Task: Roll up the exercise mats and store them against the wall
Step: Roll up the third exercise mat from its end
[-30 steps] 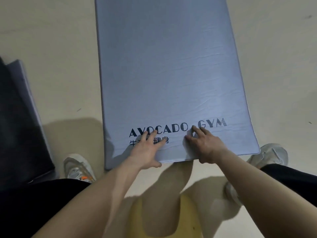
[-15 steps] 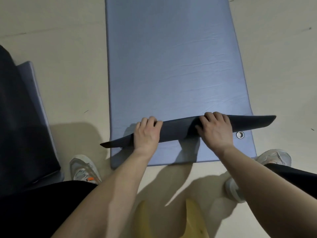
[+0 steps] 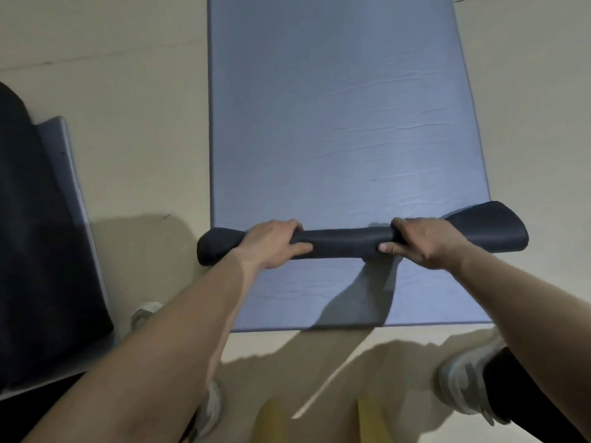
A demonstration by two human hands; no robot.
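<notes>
The left hand [image 3: 271, 244] and right hand [image 3: 425, 243] each clamp the thin dark roll [image 3: 345, 243]. Rolling looks barely begun: most of the blue mat [image 3: 335, 107] lies flat on the far side, and storing it is yet to come.

The roll [image 3: 345, 243] lies across the mat [image 3: 345, 123] on the floor [image 3: 144, 91], with another mat [image 3: 48, 251] to the left.

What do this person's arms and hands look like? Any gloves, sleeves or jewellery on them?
The left forearm and right forearm are bare as far as the picture reaches, with no sleeves showing. The left hand and right hand wear no gloves. No watch, bracelet or ring is visible on the wrists or on the fingers that show.
</notes>
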